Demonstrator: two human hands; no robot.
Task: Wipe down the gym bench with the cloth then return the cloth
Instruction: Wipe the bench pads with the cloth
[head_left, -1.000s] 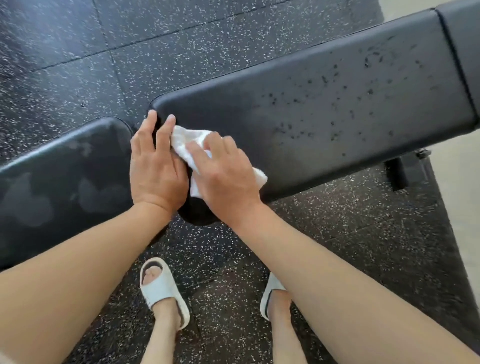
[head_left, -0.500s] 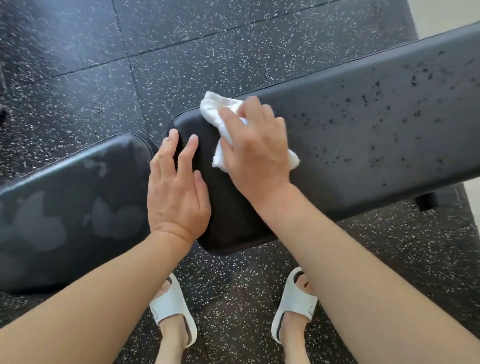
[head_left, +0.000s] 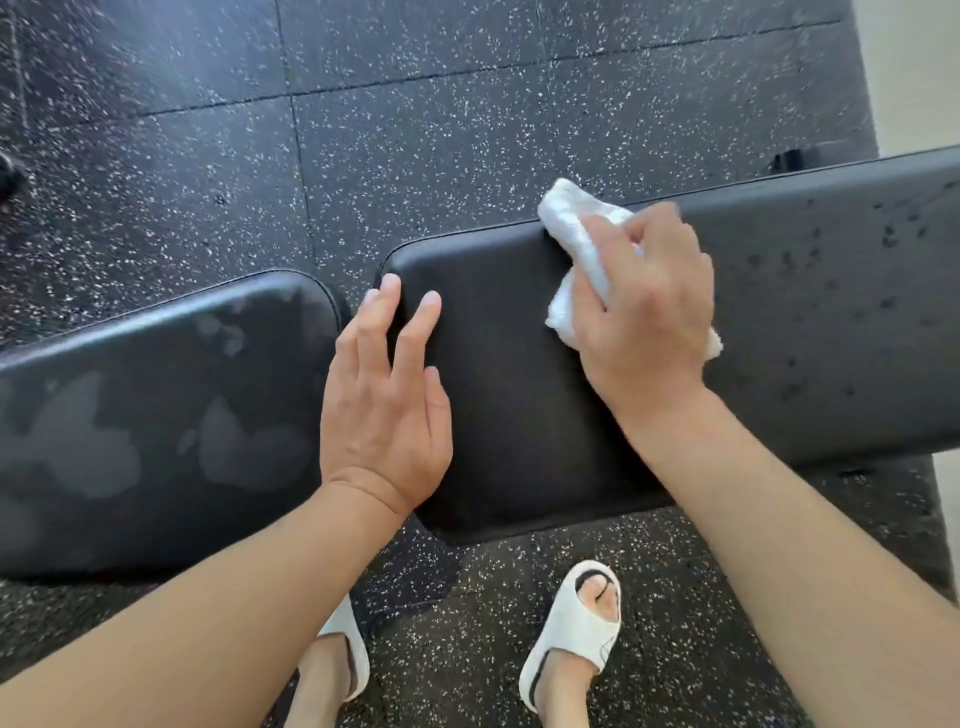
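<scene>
Pressing white cloth (head_left: 582, 254) under clenched right-hand fingers (head_left: 618, 260) at bench pad (head_left: 519, 405) far edge; left-hand fingers (head_left: 410, 332) released, flat.

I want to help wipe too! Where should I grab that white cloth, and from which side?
Grab the cloth from above, across its bunched middle, as the right hand does now. It lies crumpled and soft on the long bench pad, ends poking out past the hand, so a flat palm on top probably presses it down best. The left hand rests open on the pad.
</scene>
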